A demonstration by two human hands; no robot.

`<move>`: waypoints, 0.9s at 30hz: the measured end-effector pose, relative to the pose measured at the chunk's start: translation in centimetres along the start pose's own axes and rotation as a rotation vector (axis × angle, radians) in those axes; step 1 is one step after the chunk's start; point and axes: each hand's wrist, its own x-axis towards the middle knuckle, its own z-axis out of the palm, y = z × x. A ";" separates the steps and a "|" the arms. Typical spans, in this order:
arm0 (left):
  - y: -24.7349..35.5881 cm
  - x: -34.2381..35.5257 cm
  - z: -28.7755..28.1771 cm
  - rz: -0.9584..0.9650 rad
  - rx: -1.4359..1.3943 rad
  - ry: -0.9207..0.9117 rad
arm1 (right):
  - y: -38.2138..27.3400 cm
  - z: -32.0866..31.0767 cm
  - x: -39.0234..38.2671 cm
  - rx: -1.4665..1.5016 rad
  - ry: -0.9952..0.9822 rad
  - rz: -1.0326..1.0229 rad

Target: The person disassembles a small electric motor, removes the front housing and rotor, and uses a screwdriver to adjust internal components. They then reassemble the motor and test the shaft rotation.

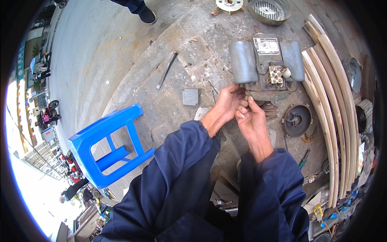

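Observation:
An electric motor [262, 60] lies in front of me, with two grey cylinders along its sides and a terminal block [275, 75] on top. My left hand [229, 103] is at the motor's near lower edge, fingers curled beneath the left cylinder; what they grip is hidden. My right hand [252, 121] is just beside it, thumb and fingers pinched together at the motor's near end on something too small to name. A stepped pulley [269, 111] shows behind my right hand. A round metal end cover [297, 120] lies to the right, a square grey cover [191, 96] to the left.
A blue plastic stool [86, 133] lies at left. A metal bar [167, 69] is on the ground. Curved wooden strips [336, 113] run along the right. A slotted round metal guard [269, 10] sits at top. Another person's foot [146, 14] is at top left.

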 end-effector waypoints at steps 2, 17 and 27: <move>0.0 -0.2 0.5 0.005 0.014 0.027 | -0.1 -0.3 0.0 -0.009 0.005 -0.003; 0.0 0.2 0.0 -0.018 -0.020 0.000 | 0.0 0.3 0.0 -0.037 0.045 -0.034; 0.1 -0.1 0.8 0.049 -0.022 0.044 | -2.0 -1.0 -4.5 -0.478 -0.026 0.035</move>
